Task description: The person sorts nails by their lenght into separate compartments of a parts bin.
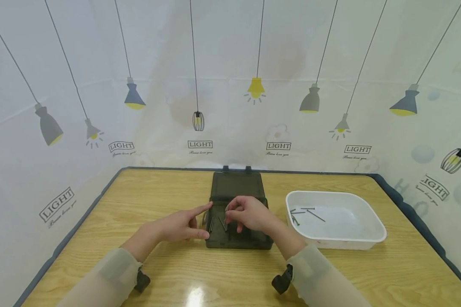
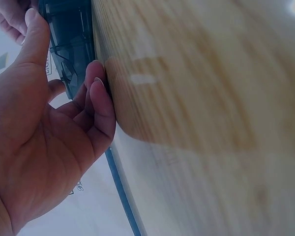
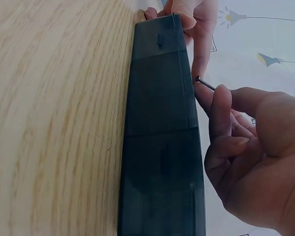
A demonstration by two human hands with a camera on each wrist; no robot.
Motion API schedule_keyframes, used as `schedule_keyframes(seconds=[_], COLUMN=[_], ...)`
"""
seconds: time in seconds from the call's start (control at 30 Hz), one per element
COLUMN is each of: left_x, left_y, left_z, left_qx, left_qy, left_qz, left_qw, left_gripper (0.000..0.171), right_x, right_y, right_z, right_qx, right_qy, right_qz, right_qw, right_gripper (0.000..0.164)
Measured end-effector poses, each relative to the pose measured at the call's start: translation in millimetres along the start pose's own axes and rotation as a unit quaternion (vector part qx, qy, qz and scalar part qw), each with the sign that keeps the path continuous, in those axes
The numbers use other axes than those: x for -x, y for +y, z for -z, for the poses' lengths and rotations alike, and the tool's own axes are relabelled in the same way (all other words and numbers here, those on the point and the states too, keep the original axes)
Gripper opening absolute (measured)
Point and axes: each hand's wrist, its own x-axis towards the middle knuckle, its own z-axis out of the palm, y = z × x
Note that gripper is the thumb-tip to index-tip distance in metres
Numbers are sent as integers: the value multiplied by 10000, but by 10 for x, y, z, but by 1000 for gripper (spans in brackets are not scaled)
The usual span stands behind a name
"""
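A dark, see-through plastic box [image 1: 238,244] sits on the table with its hinged lid [image 1: 237,186] laid back. Its left compartments hold several thin metal nails [image 1: 211,224]. My left hand [image 1: 180,226] is at the box's left side, thumb tip on the front left corner and forefinger stretched toward the rear of that edge. Over the box, my right hand [image 1: 249,214] pinches a nail [image 3: 207,84] between thumb and fingertips; the nail's head shows in the right wrist view, while the rest is hidden by the fingers.
To the right of the box stands a white tray [image 1: 373,213] with several nails [image 1: 316,215] gathered toward its left end. The wooden table [image 1: 153,192] ends at a dark edge, with a lamp-printed white curtain [image 1: 230,123] behind it.
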Motion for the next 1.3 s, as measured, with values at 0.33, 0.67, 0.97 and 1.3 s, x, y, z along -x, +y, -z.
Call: schedule_keyframes(seconds=[0.33, 0.67, 0.97, 1.3], left_x=[6, 24, 18, 26], left_y=[25, 34, 25, 41], left_z=[3, 1, 15, 8], left_qx=[82, 94, -128, -187], left_qy=[26, 58, 77, 80], left_qz=[126, -10, -45, -48], left_qw=[9999, 9999, 9999, 9998], left_gripper=[99, 100, 102, 101], right_x=[34, 349, 802, 1010], right_y=[-3, -12, 391, 1027], right_z=[1, 410, 1179, 1752], right_qx=[111, 62, 413, 978], right_qy=[-86, -104, 449, 702], right_qz=[17, 387, -67, -1098], right_qw=[9999, 9992, 9981, 9866], right_gripper=[28, 24, 27, 34])
